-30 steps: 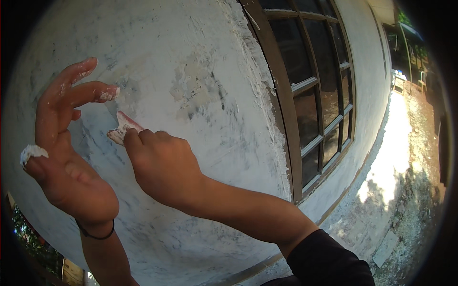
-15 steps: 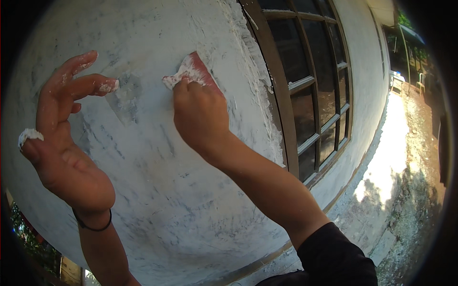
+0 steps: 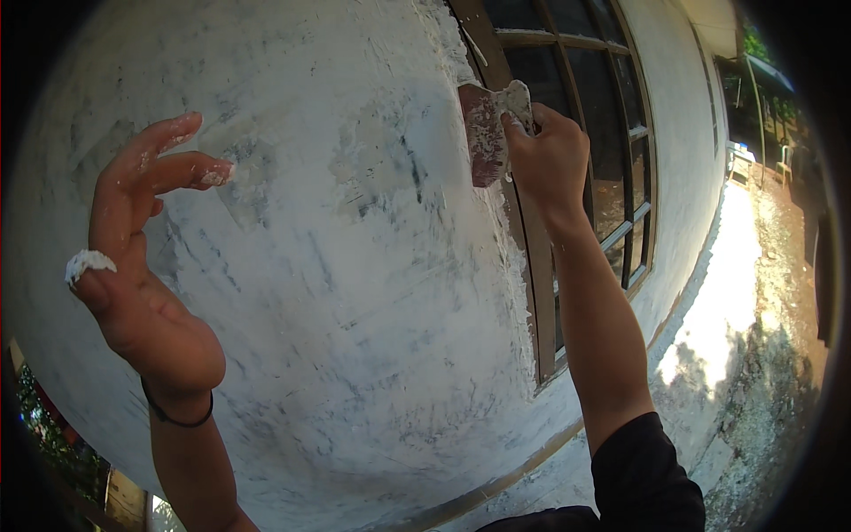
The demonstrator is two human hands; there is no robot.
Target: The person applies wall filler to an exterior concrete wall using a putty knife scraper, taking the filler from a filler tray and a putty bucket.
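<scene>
White putty is smeared unevenly over the wall [image 3: 355, 293], with grey patches showing through. My right hand [image 3: 551, 164] grips a reddish flat putty spreader [image 3: 484, 133] caked with putty. The spreader's blade is at the wall's rough edge beside the brown window frame [image 3: 523, 213]. Over on the left, my left hand [image 3: 151, 266] is raised in front of the wall with thumb and fingers apart, holding nothing. Putty coats its thumb tip and fingertips. A dark band [image 3: 182, 421] circles that wrist.
Right of my hand is a window [image 3: 612, 133] with dark panes and wooden bars. A thick ragged putty ridge [image 3: 514, 257] runs along its frame. Farther right lies sunlit ground [image 3: 718, 293] along the wall's foot.
My right hand has moved right with the spreader, from the middle of the wall to the window frame. My left hand has shifted slightly right and down, still open.
</scene>
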